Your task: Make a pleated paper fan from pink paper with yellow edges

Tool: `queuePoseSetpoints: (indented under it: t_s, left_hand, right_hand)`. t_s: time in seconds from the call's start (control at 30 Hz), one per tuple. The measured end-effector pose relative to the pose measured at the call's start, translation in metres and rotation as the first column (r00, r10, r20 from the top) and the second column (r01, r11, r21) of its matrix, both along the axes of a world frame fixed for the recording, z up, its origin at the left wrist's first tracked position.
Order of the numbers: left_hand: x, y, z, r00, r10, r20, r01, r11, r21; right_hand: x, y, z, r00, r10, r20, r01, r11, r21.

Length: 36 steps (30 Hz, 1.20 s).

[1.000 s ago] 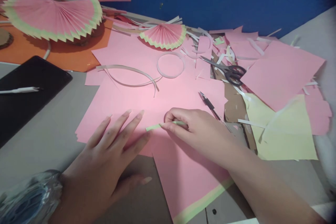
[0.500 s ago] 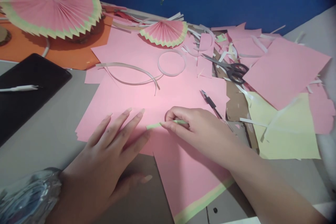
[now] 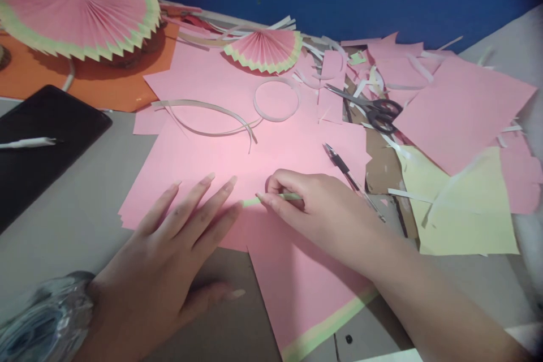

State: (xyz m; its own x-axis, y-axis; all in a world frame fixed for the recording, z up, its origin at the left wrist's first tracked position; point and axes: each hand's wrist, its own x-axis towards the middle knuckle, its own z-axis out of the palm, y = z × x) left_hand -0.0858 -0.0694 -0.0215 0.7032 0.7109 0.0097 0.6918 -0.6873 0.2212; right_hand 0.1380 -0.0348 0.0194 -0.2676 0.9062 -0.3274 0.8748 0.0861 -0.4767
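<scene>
Green strip (image 3: 251, 202): pinching it tightly between fingers of right hand (image 3: 322, 215), low on pink sheet (image 3: 203, 153). Pressing left hand (image 3: 178, 249) flat, fingers spread wide, one fingertip just beside strip end. Probably risking a skewed or creased strip through sheet slip on tabletop (image 3: 76, 203).

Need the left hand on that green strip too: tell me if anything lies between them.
Nothing visible. The left hand lies flat on the pink sheet, a fingertip beside the green strip that the right hand pinches.
</scene>
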Motion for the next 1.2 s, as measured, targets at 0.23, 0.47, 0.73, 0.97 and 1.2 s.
queuePoseSetpoints:
  t_s: [0.23, 0.47, 0.73, 0.97, 1.2]
  left_hand:
    - [0.001, 0.0001, -0.0011, 1.0, -0.015, 0.014, 0.015, 1.0, 0.007]
    - [-0.0004, -0.0002, -0.0002, 1.0, -0.023, 0.003, 0.023, 1.0, 0.012]
    - [-0.0007, 0.0028, 0.0012, 0.996, -0.079, -0.041, 0.08, 0.996, 0.028]
    - [0.0003, 0.0022, 0.0017, 0.996, -0.078, -0.042, 0.079, 0.996, 0.037]
    - [-0.0007, 0.0022, 0.001, 0.994, -0.092, -0.059, 0.095, 0.994, 0.05]
  right_hand:
    - [-0.0019, -0.0017, -0.0045, 0.999, 0.021, 0.049, -0.022, 1.0, 0.02]
    - [-0.0051, -0.0003, -0.0039, 0.994, 0.032, 0.1, -0.033, 0.999, 0.004]
    - [-0.0072, 0.0003, 0.0003, 0.993, 0.035, 0.115, -0.033, 0.999, -0.019]
    - [-0.0085, 0.0002, -0.0017, 0.991, 0.035, 0.133, -0.032, 0.999, -0.023]
    - [-0.0082, -0.0004, -0.002, 0.994, 0.03, 0.108, -0.028, 0.999, -0.018]
